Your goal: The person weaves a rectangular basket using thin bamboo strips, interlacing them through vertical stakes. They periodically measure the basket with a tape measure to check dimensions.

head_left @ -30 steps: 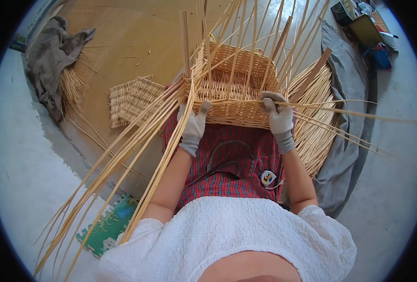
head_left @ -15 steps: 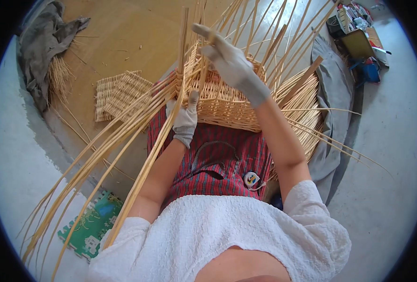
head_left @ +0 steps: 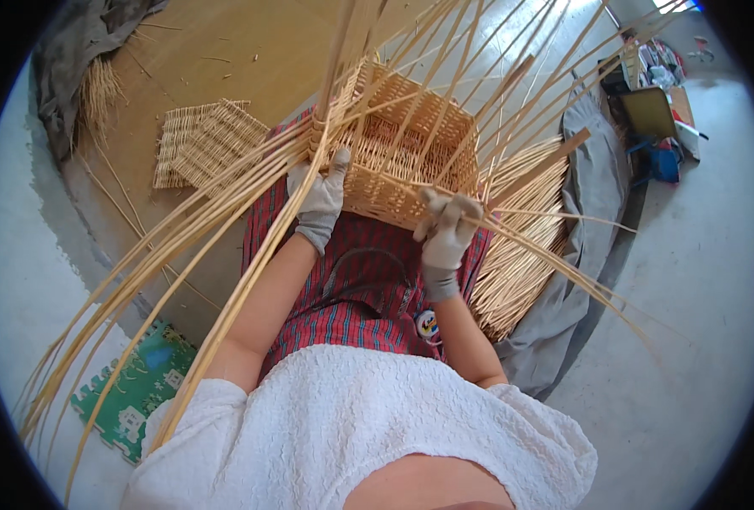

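A half-woven wicker basket rests on my lap, tilted so that its inside shows. Long pale rods stand up from its rim, and a bundle of bent rods runs out from its left corner past my left arm. My left hand, in a grey-white glove, is closed on the basket's near left corner with the thumb up along the wall. At the near right corner my gloved right hand has its fingers curled at the rim around a wicker rod; the fingertips are slightly blurred.
Two flat woven panels lie on the brown floor at left. A pile of cut rods lies on grey cloth at right. A tape measure lies on my red checked apron, a green foam mat at lower left.
My right hand has come down from above the basket's far left side to its near right corner. The basket is tilted further, showing its inside. My left hand stays at the left corner.
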Demonstrator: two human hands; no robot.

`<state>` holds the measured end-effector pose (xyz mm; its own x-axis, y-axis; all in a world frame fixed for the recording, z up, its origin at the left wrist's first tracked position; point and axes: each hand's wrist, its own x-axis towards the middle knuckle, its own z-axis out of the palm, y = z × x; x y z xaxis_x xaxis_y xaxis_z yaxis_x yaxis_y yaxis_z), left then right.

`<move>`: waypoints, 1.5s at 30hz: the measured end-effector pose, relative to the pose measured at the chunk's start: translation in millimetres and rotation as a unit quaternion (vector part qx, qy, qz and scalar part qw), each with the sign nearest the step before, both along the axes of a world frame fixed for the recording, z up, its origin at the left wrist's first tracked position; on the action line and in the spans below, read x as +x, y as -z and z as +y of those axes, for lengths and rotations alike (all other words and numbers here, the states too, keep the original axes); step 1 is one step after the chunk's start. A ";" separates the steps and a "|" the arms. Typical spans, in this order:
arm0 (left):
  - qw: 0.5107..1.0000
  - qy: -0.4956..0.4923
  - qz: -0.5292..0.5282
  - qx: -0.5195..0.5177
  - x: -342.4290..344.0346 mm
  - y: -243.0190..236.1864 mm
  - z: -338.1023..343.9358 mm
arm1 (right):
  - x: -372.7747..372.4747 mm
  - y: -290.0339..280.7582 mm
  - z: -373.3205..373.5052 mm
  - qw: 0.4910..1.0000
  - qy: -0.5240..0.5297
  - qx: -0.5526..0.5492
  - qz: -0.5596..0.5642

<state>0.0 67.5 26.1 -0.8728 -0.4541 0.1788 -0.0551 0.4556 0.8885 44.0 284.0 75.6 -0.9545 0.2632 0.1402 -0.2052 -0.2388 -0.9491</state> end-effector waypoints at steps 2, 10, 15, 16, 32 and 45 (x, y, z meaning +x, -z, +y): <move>1.000 -0.020 -0.001 0.010 11.5 -4.7 -1.5 | 2.0 -21.9 4.3 0.987 0.032 -0.076 -0.140; 0.961 0.214 -0.080 -0.156 11.4 -92.9 35.6 | 35.5 -24.2 28.7 0.996 0.000 -0.033 -0.079; 0.867 0.369 -0.285 0.176 -19.7 -100.0 25.9 | 15.7 -36.4 56.4 0.994 0.056 0.063 -0.074; 0.858 0.401 -0.239 0.214 -19.5 -79.5 20.2 | 6.3 -28.5 62.1 0.995 0.041 0.041 -0.085; 0.890 0.307 -0.254 0.223 -22.5 -78.6 37.6 | -6.3 6.1 33.7 0.983 -0.019 -0.066 0.172; 0.933 0.185 0.155 0.266 -18.4 -103.5 64.2 | 2.0 -60.1 66.8 0.991 0.130 0.018 -0.040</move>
<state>-18.3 131.7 129.7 -0.9312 -0.2279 0.2845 0.3166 -0.1187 0.9411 46.0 350.8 135.7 -0.8632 0.4982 0.0814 -0.1798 -0.1528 -0.9718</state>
